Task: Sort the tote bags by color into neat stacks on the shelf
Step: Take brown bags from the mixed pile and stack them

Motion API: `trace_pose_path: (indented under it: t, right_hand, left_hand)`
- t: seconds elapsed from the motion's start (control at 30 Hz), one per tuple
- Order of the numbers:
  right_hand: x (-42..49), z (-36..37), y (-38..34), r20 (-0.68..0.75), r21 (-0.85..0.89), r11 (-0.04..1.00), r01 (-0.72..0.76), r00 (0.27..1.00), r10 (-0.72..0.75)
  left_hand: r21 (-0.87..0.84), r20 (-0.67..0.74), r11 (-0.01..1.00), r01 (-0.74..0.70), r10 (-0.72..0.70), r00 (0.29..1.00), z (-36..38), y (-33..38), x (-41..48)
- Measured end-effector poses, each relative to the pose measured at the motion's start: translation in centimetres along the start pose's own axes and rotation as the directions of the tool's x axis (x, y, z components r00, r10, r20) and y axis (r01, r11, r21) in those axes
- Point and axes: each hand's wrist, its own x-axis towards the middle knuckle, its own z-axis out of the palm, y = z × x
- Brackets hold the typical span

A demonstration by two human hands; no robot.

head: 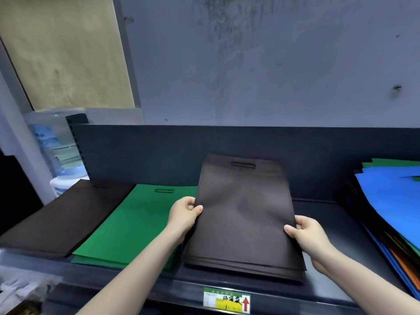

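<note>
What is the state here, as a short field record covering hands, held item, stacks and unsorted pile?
left hand: grips the left edge of the brown tote bags
right hand: grips their right edge
held item: several brown layers, handle cutout away from the person
sorted stacks: brown stack far left, green stack beside it
unsorted pile: right end of shelf, blue on top, green and orange edges showing

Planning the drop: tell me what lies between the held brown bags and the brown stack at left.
The flat stack of green fabric tote bags lies between the held dark brown fabric bags and the dark brown stack.
</note>
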Motion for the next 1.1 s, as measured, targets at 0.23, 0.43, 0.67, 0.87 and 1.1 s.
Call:
trace_pose_path:
  t: [0.23, 0.43, 0.67, 0.87, 1.1]
  right_hand:
    - [1.3, 1.6, 2.4, -0.082, -0.228, 0.967, -0.116, 0.992, 0.100]
    - [0.8, 1.7, 1.6, -0.093, -0.404, 0.911, -0.086, 0.994, 0.053]
    - [0.7, 1.7, 1.6, -0.053, -0.623, 0.781, -0.047, 0.998, 0.018]
    - [1.1, 2.0, 1.9, -0.047, -0.675, 0.737, -0.042, 0.999, 0.015]
    - [1.6, 2.4, 1.9, -0.014, -0.754, 0.657, -0.012, 1.000, 0.003]
  left_hand:
    - [0.285, 0.080, 0.956, 0.067, -0.093, 0.992, -0.1, -3.6, 1.5]
    - [0.432, 0.108, 0.902, -0.016, -0.034, 0.994, 0.0, -3.8, 2.5]
    - [0.588, 0.091, 0.801, -0.111, 0.071, 0.993, 0.3, -3.7, 2.0]
    - [0.647, 0.107, 0.749, -0.144, 0.098, 0.989, 0.5, -3.9, 1.8]
    - [0.692, 0.104, 0.708, -0.145, 0.101, 0.989, 0.9, -3.6, 1.6]
